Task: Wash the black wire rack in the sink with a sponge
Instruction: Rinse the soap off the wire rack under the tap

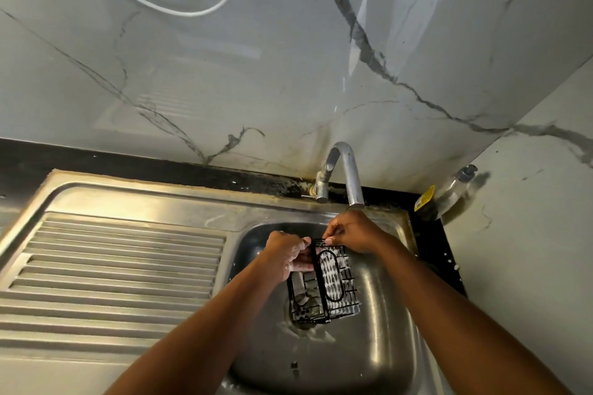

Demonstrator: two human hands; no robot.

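While I hold the black wire rack (324,285) over the sink (321,372), it hangs upright in the middle of the basin, with its lower end just above the drain. My left hand (287,258) is at 10 o'clock of the rack, and its fingers are curled around the wires of the left side. My right hand (353,232) is at 12 o'clock, and its fingertips pinch the top edge. So both hands are closed on the rack, not wide.

White foam sits on the right panel of the rack and also on my left hand, and some is on the basin floor near the drain. From this I judge that the soaping is well advanced. The left part of the rack looks darker and less foamy, so perhaps it needs more rubbing. I cannot see a sponge clearly; if it is in my left palm, my fingers hide it.

At 12 o'clock of the basin, the tap (348,170) has its spout right above my right hand, but I cannot tell if water runs. The rinsing seems not yet done. A soap bottle (454,191) leans in the corner at 2 o'clock, and the ribbed draining board (122,266) lies at 9 o'clock.
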